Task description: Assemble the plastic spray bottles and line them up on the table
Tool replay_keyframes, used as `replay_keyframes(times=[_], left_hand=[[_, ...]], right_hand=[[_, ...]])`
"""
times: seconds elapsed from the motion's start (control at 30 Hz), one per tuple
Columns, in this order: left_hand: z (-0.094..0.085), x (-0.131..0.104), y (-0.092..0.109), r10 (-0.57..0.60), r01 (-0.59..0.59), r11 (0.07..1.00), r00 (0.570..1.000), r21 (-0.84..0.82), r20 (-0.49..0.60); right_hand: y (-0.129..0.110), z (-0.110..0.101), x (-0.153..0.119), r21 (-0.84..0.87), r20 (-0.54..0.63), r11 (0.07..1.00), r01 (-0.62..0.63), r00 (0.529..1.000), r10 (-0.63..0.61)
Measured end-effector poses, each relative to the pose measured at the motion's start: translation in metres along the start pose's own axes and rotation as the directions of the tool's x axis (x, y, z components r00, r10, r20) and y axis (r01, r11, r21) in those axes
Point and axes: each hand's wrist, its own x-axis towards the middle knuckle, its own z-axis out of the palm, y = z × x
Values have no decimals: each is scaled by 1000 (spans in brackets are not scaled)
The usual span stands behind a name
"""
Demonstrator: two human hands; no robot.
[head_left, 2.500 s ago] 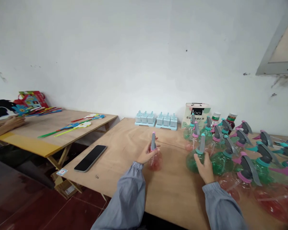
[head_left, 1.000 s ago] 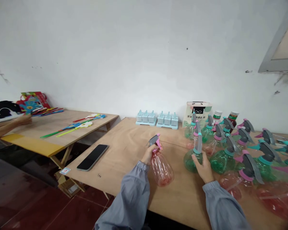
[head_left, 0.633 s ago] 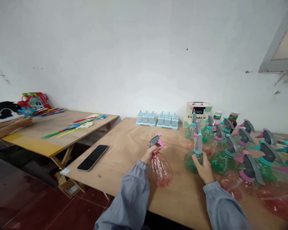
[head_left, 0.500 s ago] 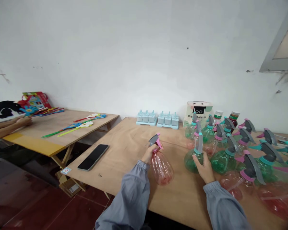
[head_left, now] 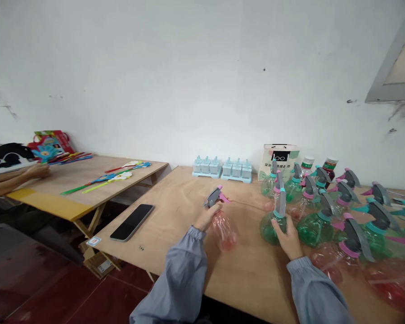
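Observation:
My left hand (head_left: 207, 217) is closed around the neck of a clear pink spray bottle (head_left: 224, 230), which has a grey and pink trigger head. That bottle tilts with its head to the left, and its base is blurred. Farther right, my right hand (head_left: 289, 237) wraps round the side of a green spray bottle (head_left: 268, 228) with a grey and teal head; it stands upright on the wooden table (head_left: 182, 198). Just right of this hand are more spray bottles, among them a green one (head_left: 314, 228) and a pink one (head_left: 327, 258).
A black phone (head_left: 132, 222) lies at the table's left. Light-blue ice-pop moulds (head_left: 206, 167), a paper bag (head_left: 268, 168) and two capped bottles (head_left: 330, 167) stand along the wall. On another table (head_left: 70, 186) lie colourful plastic hand-shaped sticks (head_left: 103, 181), near another person's hand (head_left: 37, 171).
My left hand has shifted slightly left, carrying the pink spray bottle, which leans more to the left. My right hand stays on the green spray bottle. The other person's hand has moved a little right.

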Motion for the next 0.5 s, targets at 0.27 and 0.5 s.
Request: replay_keyframes(times=[0.27, 0.5], left_hand=[[-50, 21, 16, 275, -253, 906, 961, 340, -17], [-64, 42, -4, 267, -195, 904, 953, 379, -146]], right_hand=[[2, 0, 0, 30, 12, 999, -13, 1000, 13], [0, -1, 0, 36, 20, 999, -27, 999, 26]])
